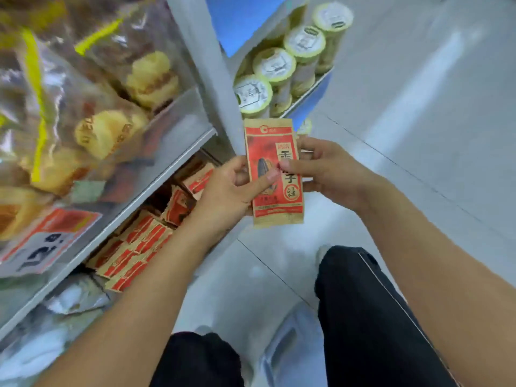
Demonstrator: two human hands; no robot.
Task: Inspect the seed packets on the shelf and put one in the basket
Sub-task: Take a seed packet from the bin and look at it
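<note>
A red and tan seed packet [272, 152] with a sunflower seed picture is held upright in front of me, above the floor. My left hand [229, 188] grips its left edge, thumb on the front. My right hand [326, 171] grips its right edge, thumb across the print. More packets of the same kind [145, 238] lie stacked on the lower shelf at the left, just below my left forearm. A pale, translucent container [282, 344] sits on the floor between my legs; I cannot tell if it is the basket.
Clear bags of yellow pastries [109, 132] fill the upper shelf at left, with a red and white price tag [44, 241] on the shelf edge. Green-lidded tubs [279, 65] stand in a row on a far shelf. Pale tiled floor [418, 121] spreads to the right.
</note>
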